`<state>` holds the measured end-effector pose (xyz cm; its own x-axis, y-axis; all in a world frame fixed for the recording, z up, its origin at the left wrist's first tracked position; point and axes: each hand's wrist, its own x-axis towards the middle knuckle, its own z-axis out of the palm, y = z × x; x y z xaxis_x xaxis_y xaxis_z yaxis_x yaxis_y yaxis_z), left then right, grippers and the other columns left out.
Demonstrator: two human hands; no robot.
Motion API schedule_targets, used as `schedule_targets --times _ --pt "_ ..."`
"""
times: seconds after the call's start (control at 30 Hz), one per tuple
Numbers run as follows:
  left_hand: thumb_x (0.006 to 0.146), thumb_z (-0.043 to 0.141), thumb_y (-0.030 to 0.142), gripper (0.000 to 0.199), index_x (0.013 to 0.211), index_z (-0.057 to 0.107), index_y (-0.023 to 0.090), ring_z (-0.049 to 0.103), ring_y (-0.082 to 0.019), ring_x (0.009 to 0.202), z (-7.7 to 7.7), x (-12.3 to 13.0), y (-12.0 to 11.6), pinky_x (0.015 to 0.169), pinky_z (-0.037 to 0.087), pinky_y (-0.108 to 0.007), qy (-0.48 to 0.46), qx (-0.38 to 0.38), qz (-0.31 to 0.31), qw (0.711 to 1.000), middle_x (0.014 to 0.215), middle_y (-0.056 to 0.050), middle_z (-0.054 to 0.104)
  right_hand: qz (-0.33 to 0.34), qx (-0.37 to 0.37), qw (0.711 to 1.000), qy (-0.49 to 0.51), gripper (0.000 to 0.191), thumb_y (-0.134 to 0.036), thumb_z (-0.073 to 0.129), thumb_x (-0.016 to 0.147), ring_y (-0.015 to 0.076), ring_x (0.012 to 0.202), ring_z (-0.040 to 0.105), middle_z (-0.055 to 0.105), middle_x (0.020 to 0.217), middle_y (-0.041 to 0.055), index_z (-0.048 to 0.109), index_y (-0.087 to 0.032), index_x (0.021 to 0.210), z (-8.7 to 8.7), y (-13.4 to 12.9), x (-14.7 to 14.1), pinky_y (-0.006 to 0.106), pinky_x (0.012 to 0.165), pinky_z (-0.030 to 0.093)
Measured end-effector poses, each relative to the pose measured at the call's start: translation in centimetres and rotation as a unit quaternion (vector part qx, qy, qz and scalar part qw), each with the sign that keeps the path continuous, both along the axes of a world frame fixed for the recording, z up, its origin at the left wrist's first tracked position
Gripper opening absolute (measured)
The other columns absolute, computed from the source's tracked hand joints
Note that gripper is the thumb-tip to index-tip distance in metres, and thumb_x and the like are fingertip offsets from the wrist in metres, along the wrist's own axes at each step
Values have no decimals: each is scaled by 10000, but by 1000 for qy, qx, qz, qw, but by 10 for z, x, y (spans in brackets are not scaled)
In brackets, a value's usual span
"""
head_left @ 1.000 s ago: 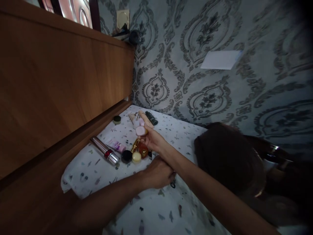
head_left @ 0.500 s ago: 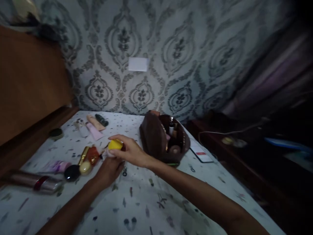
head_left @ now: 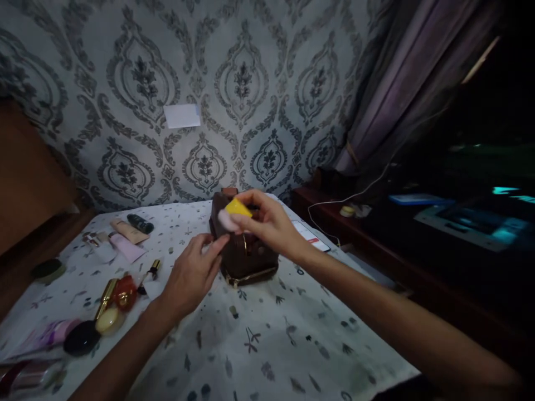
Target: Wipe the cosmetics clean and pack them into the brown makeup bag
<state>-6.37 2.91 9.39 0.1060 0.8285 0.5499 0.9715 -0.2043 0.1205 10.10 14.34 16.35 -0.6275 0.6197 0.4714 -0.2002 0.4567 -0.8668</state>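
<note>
My right hand (head_left: 267, 223) is closed on a yellow makeup sponge (head_left: 239, 208) and a blurred pale pink, soft-looking piece (head_left: 227, 221), both held over a dark brown cosmetic bag (head_left: 251, 262). The bag stands on the patterned cloth, and a gold zipper runs along its edge; my right hand hides much of its top. My left hand (head_left: 194, 273) is at the bag's left side, fingers apart and thumb reaching towards it. Whether the thumb touches the bag I cannot tell.
Left on the cloth (head_left: 234, 356) lie a gold tube (head_left: 107, 298), an orange-red bottle (head_left: 125, 292), a cream-coloured round jar (head_left: 109, 321), a black compact (head_left: 81, 337) and several tubes. A phone (head_left: 311, 236) lies behind the bag. A white cable (head_left: 351, 197) crosses the dark ledge at right.
Both hands have come apart. My right hand has carried the yellow sponge and the pale piece over to the bag, and my left hand has moved up beside it. The view has turned right.
</note>
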Motion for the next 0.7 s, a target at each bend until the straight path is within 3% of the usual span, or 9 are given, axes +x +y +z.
schedule_targets --times 0.17,0.33,0.53,0.7 --pt "986 445 271 469 1437 451 402 619 -227 842 15 31 29 684 528 -314 178 -60 63 980 937 -50 560 -107 47 993 -19 334 -374 681 789 144 777 619 581 979 11 532 -193 1027 14 51 11 297 690 536" --pt "993 427 289 404 1383 516 341 639 -225 819 10 37 33 581 491 -262 185 -80 83 976 920 -57 577 -203 240 934 -169 324 -305 658 782 187 887 579 614 939 27 570 -158 1057 7 86 9 322 830 456" --pt "1000 397 274 374 1345 539 290 650 -189 804 -3 39 33 570 474 -243 148 -51 90 983 953 -48 602 -168 345 871 -306 359 -255 645 806 214 956 571 626 1077 81 581 -142 1141 4 101 -9 309 857 431" --pt "1012 377 292 374 1353 530 285 639 -178 741 -12 40 34 577 454 -250 129 -23 92 987 946 -42 615 -107 364 840 -388 323 -184 639 802 235 987 616 666 1102 105 606 -135 1120 3 104 -29 301 821 480"
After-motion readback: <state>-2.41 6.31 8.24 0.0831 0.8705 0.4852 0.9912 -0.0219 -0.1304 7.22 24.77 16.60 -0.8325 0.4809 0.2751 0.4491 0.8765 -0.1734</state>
